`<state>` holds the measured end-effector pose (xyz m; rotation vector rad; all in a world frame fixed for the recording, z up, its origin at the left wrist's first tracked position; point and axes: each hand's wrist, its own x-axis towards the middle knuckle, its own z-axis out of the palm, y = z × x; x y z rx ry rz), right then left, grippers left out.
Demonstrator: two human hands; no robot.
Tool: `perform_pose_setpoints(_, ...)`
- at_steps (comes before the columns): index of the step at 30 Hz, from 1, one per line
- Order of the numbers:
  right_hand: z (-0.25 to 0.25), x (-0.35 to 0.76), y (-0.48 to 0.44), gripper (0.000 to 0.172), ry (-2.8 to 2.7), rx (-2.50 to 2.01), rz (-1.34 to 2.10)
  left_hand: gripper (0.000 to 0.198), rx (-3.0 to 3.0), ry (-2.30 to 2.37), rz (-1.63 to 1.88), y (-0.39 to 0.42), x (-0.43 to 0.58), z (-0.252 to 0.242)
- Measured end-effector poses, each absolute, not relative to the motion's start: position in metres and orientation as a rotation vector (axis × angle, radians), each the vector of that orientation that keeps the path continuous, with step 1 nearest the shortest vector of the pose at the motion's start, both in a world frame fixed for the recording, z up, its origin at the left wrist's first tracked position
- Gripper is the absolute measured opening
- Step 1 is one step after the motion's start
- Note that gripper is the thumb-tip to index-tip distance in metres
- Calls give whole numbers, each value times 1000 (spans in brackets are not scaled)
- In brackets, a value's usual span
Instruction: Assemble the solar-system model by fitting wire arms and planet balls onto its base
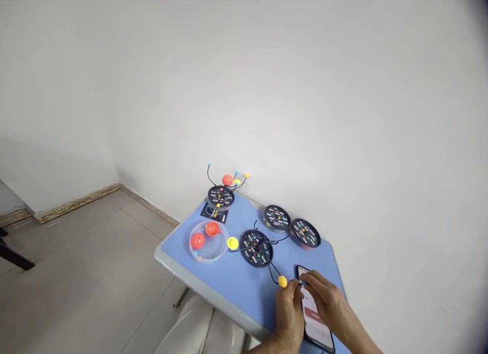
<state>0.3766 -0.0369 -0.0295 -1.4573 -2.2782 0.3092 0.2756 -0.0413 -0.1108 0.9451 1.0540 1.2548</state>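
Observation:
A phone (315, 316) with a lit screen lies on the blue table (236, 277) near its front right corner. My left hand (288, 313) rests at the phone's left edge, fingers curled against it. My right hand (328, 303) lies over the phone's right side, fingers bent and touching its top near a small teal bit. A yellow ball (282, 281) on a black wire sits just left of my fingertips, apart from them. The wire leads to a dark round disc (256, 247).
Two more dark discs (277, 216) (305, 233) lie by the wall. A fourth disc (220, 196) carries wires with coloured balls. A clear round dish (208, 242) holds two orange balls, with a yellow cap (233, 243) beside it. A tiled floor lies to the left.

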Motion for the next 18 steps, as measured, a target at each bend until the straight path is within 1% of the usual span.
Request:
perform_pose_setpoints(4,-29,376,-36,26,-2515,-1475,-26,36,826,1016,1233,-41,279,-108)
perform_pose_setpoints(7,-29,372,-33,36,-2649,-1473,-294,34,801,974,1237,-41,279,-105)
perform_pose_setpoints(9,-29,370,-30,38,-2682,-1466,-410,33,819,960,1247,-42,278,-103)
perform_pose_setpoints(11,-30,368,-28,35,-2678,-1447,-445,32,836,955,1247,-42,275,-101)
perform_pose_setpoints(13,-32,366,-28,28,-2621,-1459,-344,33,849,965,1249,-42,274,-100)
perform_pose_setpoints(14,-32,365,-28,26,-2563,-1482,-229,33,857,973,1251,-42,274,-100)
perform_pose_setpoints(18,-32,364,-30,27,-2122,-1554,376,36,861,976,1268,-42,275,-102)
